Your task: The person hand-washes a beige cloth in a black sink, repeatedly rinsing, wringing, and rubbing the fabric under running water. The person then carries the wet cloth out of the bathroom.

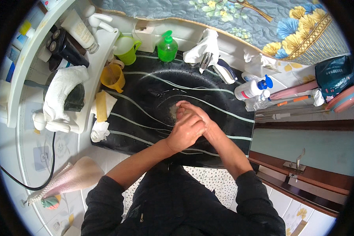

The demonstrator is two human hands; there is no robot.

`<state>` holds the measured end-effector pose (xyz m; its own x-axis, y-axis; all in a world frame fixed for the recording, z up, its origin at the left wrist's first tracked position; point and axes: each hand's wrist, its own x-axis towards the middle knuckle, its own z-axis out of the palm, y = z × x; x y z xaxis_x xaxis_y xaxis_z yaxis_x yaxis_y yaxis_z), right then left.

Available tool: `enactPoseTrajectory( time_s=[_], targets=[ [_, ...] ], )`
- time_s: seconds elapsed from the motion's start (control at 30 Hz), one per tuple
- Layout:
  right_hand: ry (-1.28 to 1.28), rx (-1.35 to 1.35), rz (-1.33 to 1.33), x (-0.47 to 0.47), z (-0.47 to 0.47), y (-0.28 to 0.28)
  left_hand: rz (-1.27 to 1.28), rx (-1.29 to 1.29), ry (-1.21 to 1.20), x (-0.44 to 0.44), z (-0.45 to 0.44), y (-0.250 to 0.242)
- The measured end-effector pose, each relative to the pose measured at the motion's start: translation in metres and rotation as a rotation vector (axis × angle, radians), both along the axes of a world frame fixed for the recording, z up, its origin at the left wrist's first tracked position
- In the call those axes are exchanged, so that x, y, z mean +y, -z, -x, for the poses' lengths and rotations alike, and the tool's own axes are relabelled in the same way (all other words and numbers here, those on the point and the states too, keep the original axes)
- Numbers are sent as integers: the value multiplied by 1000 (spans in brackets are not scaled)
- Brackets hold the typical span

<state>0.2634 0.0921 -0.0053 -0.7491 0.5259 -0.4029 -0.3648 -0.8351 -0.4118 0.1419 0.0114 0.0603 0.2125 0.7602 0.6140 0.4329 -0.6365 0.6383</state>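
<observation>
Over the basin of a black washbasin counter (141, 101) with pale wavy stripes, my two hands are clasped together and look wet. My left hand (202, 118) lies partly behind my right hand (184, 132), whose fingers are curled against it. No object shows between them, though their inner sides are hidden. Past the fingertips is a greyish patch at the basin's bottom. A metal faucet (206, 60) draped with a white cloth (205, 44) stands at the back edge. Left of it is a green pump bottle of liquid soap (167, 48).
A yellow cup (112, 78) and a green cup (127, 51) stand at the left. A scrub brush (225, 70) and a white pump bottle (249, 89) are at the right. A white shelf (101, 59) holds a shaver (66, 48). A door (312, 168) is at far right.
</observation>
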Motion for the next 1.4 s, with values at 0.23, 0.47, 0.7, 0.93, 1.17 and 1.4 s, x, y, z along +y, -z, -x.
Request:
enactPoseTrajectory(
  time_s=[0.23,0.47,0.7,0.93,1.17,1.4],
  targets=[
    [-280,-275,-110,12,11,-48,-269,256,86,2,-4,9],
    [-534,-381,-321,15,23,-43,-392,366,149,-2,-9,27],
    [-745,-435,-487,10,32,-37,-433,501,212,-10,-16,44],
    [-722,-602,-625,7,36,-29,-448,600,252,-8,-20,52],
    [-793,-783,-813,0,39,-30,-450,675,289,-9,-27,59],
    [-773,-805,-853,-6,38,-21,-442,769,317,-14,-32,65]
  ],
)
